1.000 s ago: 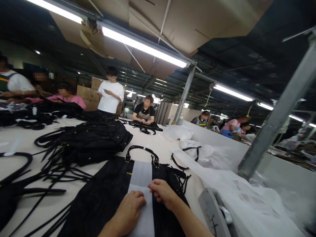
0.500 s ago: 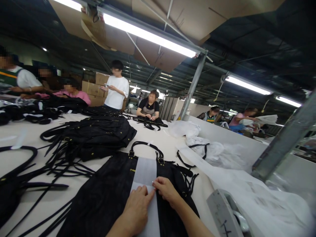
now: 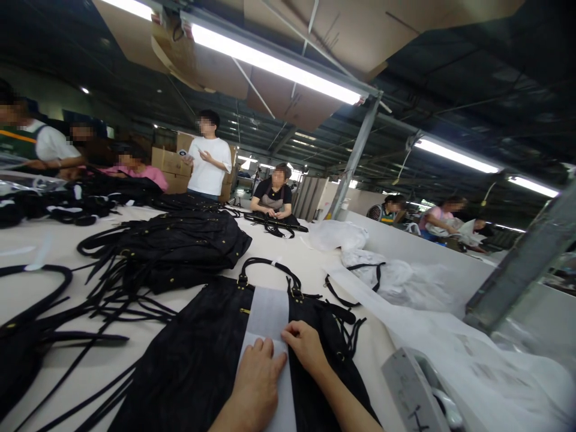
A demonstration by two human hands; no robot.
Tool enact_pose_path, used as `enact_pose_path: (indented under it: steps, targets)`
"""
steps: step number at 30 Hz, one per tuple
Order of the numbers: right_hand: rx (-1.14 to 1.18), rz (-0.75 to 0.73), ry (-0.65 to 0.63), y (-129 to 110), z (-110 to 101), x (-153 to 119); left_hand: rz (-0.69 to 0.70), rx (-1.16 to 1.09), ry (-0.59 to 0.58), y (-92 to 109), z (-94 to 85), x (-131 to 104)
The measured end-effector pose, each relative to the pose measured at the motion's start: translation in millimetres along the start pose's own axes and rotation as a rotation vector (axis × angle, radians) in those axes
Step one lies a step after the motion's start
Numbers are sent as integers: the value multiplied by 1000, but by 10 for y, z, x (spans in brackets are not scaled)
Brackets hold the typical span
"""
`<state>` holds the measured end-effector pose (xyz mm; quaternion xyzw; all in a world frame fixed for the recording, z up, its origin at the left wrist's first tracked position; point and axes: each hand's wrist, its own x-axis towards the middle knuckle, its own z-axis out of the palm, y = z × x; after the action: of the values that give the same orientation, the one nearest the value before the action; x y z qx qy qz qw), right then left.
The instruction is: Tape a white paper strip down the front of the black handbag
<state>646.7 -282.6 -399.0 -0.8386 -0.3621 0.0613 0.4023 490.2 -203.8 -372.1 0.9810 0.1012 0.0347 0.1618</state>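
A black bag (image 3: 180, 354) lies flat on the white table, its looped handle (image 3: 270, 262) pointing away from me. Down its middle runs a strip of white sheet (image 3: 270, 309) with a crosswise edge near my fingers. My left hand (image 3: 260, 378) rests on the strip, palm down, fingers spread on it. At the strip's right edge, my right hand (image 3: 306, 348) has thumb and index finger pressed together; whatever is between them is too small to make out.
A grey tape dispenser (image 3: 411, 384) stands at the right, beside white wrapping sheets (image 3: 486, 354). More black bags (image 3: 180, 243) with long straps cover the left of the table (image 3: 148, 336). A seated person (image 3: 273, 195) and a standing person (image 3: 209, 162) are across it.
My right thumb and fingertip are closer together and the small pale bit at them no longer shows. My left hand stays on the strip. The standing person's hands have moved apart.
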Motion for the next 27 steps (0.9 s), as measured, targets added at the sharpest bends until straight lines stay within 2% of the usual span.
enact_pose_path:
  steps: [6, 11, 14, 18, 20, 27]
  targets:
    - [-57, 68, 137, 96, 53, 51, -10, 11, -27, 1, 16, 13]
    - [-88, 96, 174, 152, 49, 179, -11, -15, -2, -25, 87, 23]
    - [-77, 99, 135, 164, 21, 192, -8, -19, 12, -29, 92, 21]
    - [-11, 48, -37, 156, -78, 123, 7, -17, 23, -23, 62, 14]
    - [-14, 18, -77, 140, -116, 92, 15, -13, 12, -22, 54, 12]
    - [-113, 85, 29, 104, -44, 178, 6, 2, 8, -27, 70, 20]
